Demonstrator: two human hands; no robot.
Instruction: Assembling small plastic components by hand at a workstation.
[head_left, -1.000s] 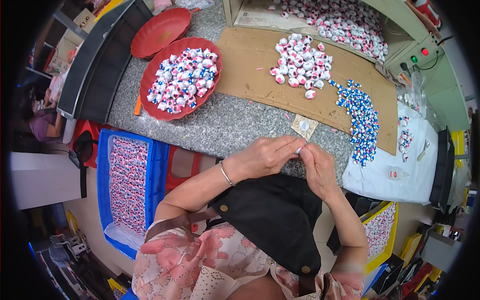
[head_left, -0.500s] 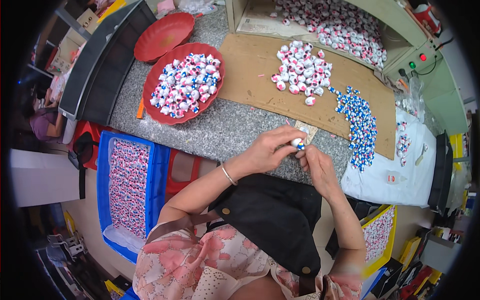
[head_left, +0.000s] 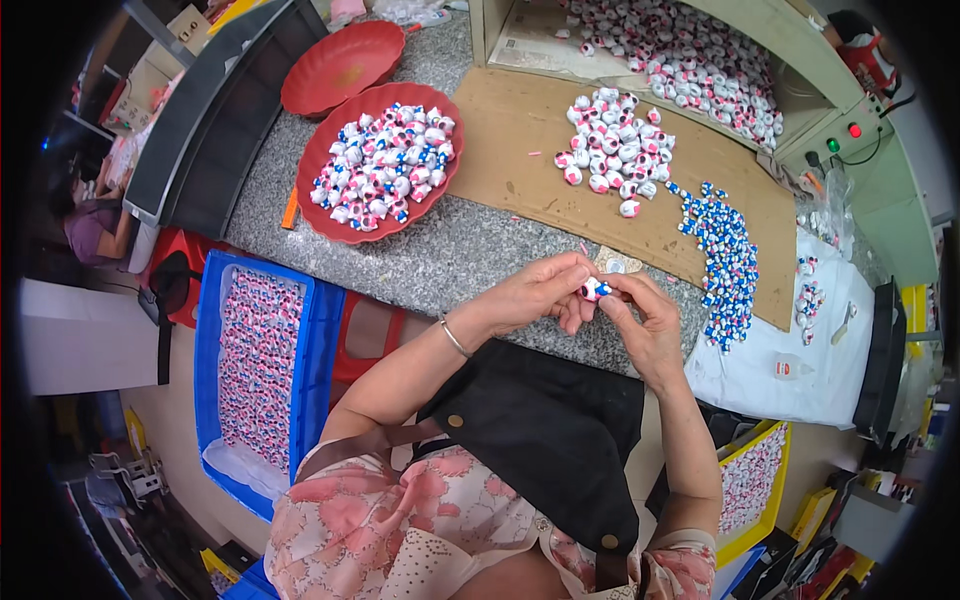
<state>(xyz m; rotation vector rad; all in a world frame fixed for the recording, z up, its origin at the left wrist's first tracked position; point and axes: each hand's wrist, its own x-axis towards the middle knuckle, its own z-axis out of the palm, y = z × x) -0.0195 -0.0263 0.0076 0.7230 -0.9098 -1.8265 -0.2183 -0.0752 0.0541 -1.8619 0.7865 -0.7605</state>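
Between the fingertips of both hands is a small toy figure (head_left: 592, 289), with a rounded white and dark-pink part against a small blue part. My left hand (head_left: 540, 290) pinches it from the left, its other fingers curled underneath. From the right, my right hand (head_left: 648, 325) grips the blue end between thumb and fingers. A small pale patterned pad (head_left: 617, 263) lies on the counter just beyond them. On a cardboard sheet (head_left: 510, 130) sit a pile of white and pink rounded pieces (head_left: 615, 145) and a heap of small blue and white pieces (head_left: 730, 265).
A red scalloped bowl (head_left: 312, 185) holds joined pieces, with another red bowl (head_left: 340, 70) behind. More white pieces fill a lit cabinet (head_left: 800, 110). A white cloth (head_left: 830, 370) carries a small bottle (head_left: 793, 367). Blue (head_left: 322, 370) and yellow (head_left: 770, 510) crates of pieces flank me.
The toy figure has turned, now showing its dark-pink side. My right hand has risen and its fingers close over the blue end. The whole view has shifted slightly.
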